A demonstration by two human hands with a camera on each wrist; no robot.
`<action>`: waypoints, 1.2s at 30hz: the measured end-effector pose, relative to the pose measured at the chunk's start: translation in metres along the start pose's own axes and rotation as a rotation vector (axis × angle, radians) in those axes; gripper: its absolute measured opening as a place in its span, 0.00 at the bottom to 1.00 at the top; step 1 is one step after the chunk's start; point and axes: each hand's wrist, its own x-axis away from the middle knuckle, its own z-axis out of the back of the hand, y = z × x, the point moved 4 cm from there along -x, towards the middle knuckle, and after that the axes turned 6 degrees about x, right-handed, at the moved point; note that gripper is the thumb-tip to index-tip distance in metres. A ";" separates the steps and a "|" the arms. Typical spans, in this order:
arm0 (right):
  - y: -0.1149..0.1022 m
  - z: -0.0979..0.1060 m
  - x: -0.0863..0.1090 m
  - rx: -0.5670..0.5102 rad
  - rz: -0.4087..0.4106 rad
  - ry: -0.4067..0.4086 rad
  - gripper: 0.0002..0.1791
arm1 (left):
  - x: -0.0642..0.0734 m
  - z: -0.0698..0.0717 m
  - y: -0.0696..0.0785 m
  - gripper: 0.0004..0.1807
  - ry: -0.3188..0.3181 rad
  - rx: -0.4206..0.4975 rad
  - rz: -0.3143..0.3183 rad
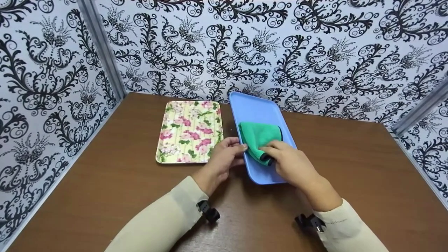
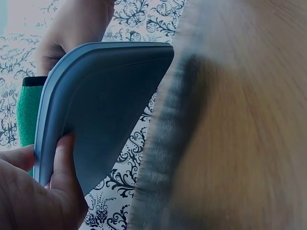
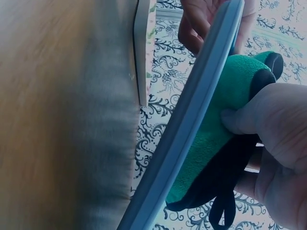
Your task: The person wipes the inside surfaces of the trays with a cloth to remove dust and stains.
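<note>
A blue tray (image 1: 248, 108) is held tilted above the table, its left side lower edge gripped by my left hand (image 1: 225, 157). In the left wrist view the left thumb is at the rim and a finger lies against the tray's underside (image 2: 110, 105). A green cloth (image 1: 257, 134) with a dark border lies folded against the tray's face. My right hand (image 1: 294, 162) holds the cloth bunched between thumb and fingers, as the right wrist view shows with the green cloth (image 3: 230, 91) and its black loop hanging down.
A floral tray (image 1: 190, 133) with pink flowers lies flat on the brown table (image 1: 122, 168), left of the blue tray. Walls with black scroll patterns (image 1: 245, 45) stand behind and at both sides of the table.
</note>
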 end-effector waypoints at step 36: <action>0.038 -0.005 0.007 0.008 -0.140 -0.157 0.22 | 0.003 -0.001 0.003 0.16 0.013 -0.016 -0.019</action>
